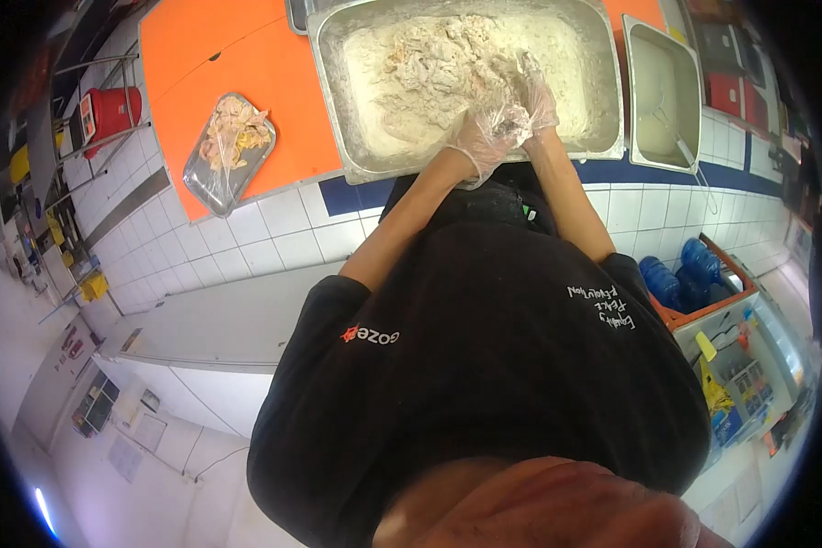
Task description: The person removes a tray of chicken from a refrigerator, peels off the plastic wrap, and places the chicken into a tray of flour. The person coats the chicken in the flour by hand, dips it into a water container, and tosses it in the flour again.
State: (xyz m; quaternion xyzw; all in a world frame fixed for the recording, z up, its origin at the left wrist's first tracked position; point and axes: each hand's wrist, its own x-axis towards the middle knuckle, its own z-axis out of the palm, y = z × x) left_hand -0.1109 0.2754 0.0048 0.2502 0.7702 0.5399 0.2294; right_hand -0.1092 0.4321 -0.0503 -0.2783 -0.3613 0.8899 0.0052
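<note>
Both of my hands wear clear plastic gloves dusted with flour. They meet over the near right part of a large metal tray (342, 137) of pale flour (575, 55). My left hand (489, 137) appears on the left of the pair and my right hand (541, 100) on the right. Between them is a flour-coated piece (515, 121), partly hidden by the fingers. More floured pieces (438, 68) lie heaped in the middle of the tray, just beyond my hands.
On the orange tabletop (192, 64) at left, a small metal tray (212, 190) holds pale raw pieces (233, 132). Right of the large tray is a deep metal pan (644, 87) with a wire-handled tool (676, 137). Blue bottles (680, 279) sit in a crate at lower right.
</note>
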